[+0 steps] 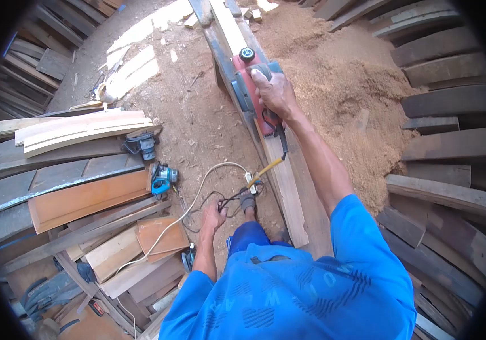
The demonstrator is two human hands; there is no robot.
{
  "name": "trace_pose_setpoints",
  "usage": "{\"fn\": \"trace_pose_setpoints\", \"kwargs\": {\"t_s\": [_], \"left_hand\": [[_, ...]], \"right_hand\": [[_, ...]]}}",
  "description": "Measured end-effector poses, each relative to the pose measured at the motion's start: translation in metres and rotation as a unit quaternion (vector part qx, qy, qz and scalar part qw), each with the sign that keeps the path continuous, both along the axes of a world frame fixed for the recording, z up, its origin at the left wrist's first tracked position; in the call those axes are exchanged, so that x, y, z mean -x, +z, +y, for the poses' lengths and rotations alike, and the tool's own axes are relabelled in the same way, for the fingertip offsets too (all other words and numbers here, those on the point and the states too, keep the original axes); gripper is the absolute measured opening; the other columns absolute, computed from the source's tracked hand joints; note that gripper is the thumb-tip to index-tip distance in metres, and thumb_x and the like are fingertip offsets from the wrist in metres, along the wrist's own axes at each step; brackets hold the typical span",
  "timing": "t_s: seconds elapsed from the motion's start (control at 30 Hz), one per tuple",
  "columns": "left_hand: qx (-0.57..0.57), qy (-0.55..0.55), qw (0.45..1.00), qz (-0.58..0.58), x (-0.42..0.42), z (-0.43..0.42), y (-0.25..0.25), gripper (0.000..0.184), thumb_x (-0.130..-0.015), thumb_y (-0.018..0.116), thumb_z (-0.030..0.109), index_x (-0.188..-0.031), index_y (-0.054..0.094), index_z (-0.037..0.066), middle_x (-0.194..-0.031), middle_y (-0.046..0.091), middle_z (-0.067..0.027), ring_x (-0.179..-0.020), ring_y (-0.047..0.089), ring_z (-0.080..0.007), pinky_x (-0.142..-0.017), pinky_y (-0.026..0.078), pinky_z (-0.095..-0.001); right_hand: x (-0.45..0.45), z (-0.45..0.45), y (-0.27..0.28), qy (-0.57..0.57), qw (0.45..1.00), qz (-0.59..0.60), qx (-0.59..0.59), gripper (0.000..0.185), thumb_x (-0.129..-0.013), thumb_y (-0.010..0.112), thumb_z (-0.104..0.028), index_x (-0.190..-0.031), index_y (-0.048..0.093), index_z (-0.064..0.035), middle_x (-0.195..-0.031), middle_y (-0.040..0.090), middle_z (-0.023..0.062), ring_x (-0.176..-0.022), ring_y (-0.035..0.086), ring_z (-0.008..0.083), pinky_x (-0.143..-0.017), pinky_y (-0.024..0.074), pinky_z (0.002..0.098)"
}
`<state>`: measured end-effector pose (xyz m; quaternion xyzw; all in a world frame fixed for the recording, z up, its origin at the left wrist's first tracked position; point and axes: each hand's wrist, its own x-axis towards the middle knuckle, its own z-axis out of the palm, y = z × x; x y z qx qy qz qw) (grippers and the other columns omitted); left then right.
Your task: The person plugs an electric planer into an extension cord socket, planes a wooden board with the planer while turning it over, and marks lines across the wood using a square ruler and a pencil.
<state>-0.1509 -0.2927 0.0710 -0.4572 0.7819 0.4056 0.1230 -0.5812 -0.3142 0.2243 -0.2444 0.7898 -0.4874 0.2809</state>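
My right hand is closed round the handle of a red and blue electric planer. The planer rests on a long pale board that lies along a narrow bench. From the planer's rear a cord with a yellow section runs down towards a white power strip near my foot. Low on the left, my left hand is closed round a loop of dark cord, apart from the board.
Two blue power tools sit at the left beside stacked boards. Sawdust is heaped right of the bench. More planks line the right side. A white cable crosses the floor.
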Motion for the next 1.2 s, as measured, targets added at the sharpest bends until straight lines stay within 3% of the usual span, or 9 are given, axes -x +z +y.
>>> {"fn": "trace_pose_setpoints", "kwargs": {"t_s": [0.2,0.33,0.43,0.53,0.63,0.83,0.93,1.03,1.2], "left_hand": [[-0.010,0.004,1.000,0.023,0.017,-0.005,-0.023,0.058,-0.082,0.077,0.019,-0.135,0.057,0.006,-0.108,0.071,-0.0222,-0.100,0.070,-0.0398,-0.086,0.055,-0.0476],[0.120,-0.024,0.987,0.105,0.046,0.006,-0.030,0.062,-0.084,0.077,0.023,-0.136,0.055,-0.001,-0.115,0.068,-0.0264,-0.107,0.066,-0.0419,-0.094,0.053,-0.0487],[0.056,-0.002,0.987,0.153,0.086,0.017,-0.023,0.059,-0.089,0.072,0.025,-0.137,0.053,-0.002,-0.121,0.066,-0.0282,-0.109,0.066,-0.0429,-0.096,0.051,-0.0492],[-0.197,0.108,0.947,0.231,0.145,0.032,-0.004,0.053,-0.097,0.064,0.026,-0.138,0.051,-0.005,-0.126,0.063,-0.0302,-0.112,0.064,-0.0449,-0.098,0.050,-0.0493],[-0.090,0.067,0.951,0.288,0.208,0.030,0.035,0.045,-0.102,0.056,0.025,-0.132,0.052,-0.008,-0.125,0.063,-0.0321,-0.114,0.063,-0.0486,-0.097,0.049,-0.0508],[-0.101,0.150,0.940,0.290,0.299,-0.034,0.019,0.035,-0.102,0.048,0.017,-0.125,0.050,-0.009,-0.120,0.060,-0.0393,-0.115,0.059,-0.0538,-0.095,0.047,-0.0532],[-0.048,0.165,0.944,0.283,0.335,-0.067,0.016,0.034,-0.099,0.044,0.011,-0.124,0.049,-0.011,-0.117,0.060,-0.0407,-0.113,0.059,-0.0541,-0.095,0.047,-0.0544],[0.139,0.139,0.928,0.317,0.353,-0.067,0.008,0.032,-0.098,0.045,0.010,-0.120,0.050,-0.012,-0.109,0.063,-0.0400,-0.106,0.062,-0.0546,-0.093,0.048,-0.0577],[0.091,0.174,0.956,0.220,0.365,-0.071,0.016,0.037,-0.101,0.049,0.019,-0.124,0.044,-0.010,-0.103,0.061,-0.0432,-0.097,0.059,-0.0611,-0.084,0.044,-0.0660]], "right_hand": [[0.012,-0.017,0.007,0.001,1.000,-0.007,0.014,0.056,-0.096,0.063,-0.057,-0.081,0.070,-0.0041,-0.066,0.064,0.0033,-0.057,0.063,0.0139,-0.055,0.0515,0.0328],[0.026,-0.037,-0.001,-0.003,1.000,0.012,0.026,0.068,-0.096,0.056,-0.063,-0.073,0.068,-0.0003,-0.060,0.064,0.0101,-0.060,0.066,0.0216,-0.058,0.0524,0.0401],[0.031,-0.047,0.004,-0.014,0.999,0.014,0.031,0.067,-0.097,0.056,-0.061,-0.074,0.068,0.0006,-0.061,0.065,0.0109,-0.060,0.067,0.0218,-0.059,0.0527,0.0399],[0.035,-0.057,0.020,-0.006,1.000,0.002,0.008,0.067,-0.097,0.056,-0.060,-0.075,0.069,0.0013,-0.062,0.065,0.0119,-0.061,0.068,0.0221,-0.060,0.0533,0.0400],[0.047,-0.070,0.013,-0.008,1.000,0.001,-0.003,0.060,-0.097,0.061,-0.059,-0.074,0.068,-0.0037,-0.064,0.065,0.0051,-0.057,0.064,0.0143,-0.056,0.0523,0.0330],[0.067,-0.096,0.008,-0.010,1.000,0.030,-0.004,0.056,-0.098,0.060,-0.056,-0.079,0.070,-0.0040,-0.066,0.066,0.0059,-0.059,0.065,0.0154,-0.059,0.0531,0.0340],[0.079,-0.112,0.007,-0.003,0.999,0.035,-0.006,0.057,-0.097,0.060,-0.058,-0.082,0.070,-0.0036,-0.067,0.066,0.0062,-0.059,0.065,0.0161,-0.060,0.0534,0.0346],[0.094,-0.133,-0.001,-0.009,0.999,0.030,0.022,0.057,-0.096,0.060,-0.058,-0.083,0.070,-0.0031,-0.068,0.066,0.0064,-0.059,0.065,0.0163,-0.060,0.0533,0.0346],[0.112,-0.161,0.009,-0.010,0.998,0.058,-0.003,0.054,-0.097,0.060,-0.055,-0.084,0.070,-0.0039,-0.068,0.066,0.0044,-0.057,0.063,0.0149,-0.058,0.0524,0.0339]]}}
